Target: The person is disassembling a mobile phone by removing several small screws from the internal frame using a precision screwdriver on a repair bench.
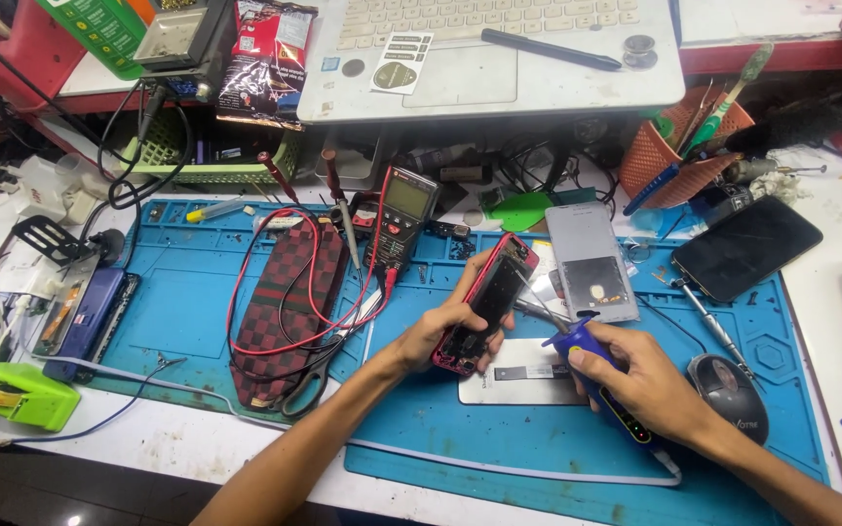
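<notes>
left hand (pixel 438 334) grips red opened phone (pixel 484 304), innards exposed, tilted upright.

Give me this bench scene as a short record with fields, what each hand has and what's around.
left hand: left hand holds an opened red phone, tilted
right hand: right hand holds a blue soldering tool, tip at the phone
surface: blue mat
under hands: white panel
nearby: multimeter, checkered pouch, mouse, dark phone, laptop
</notes>
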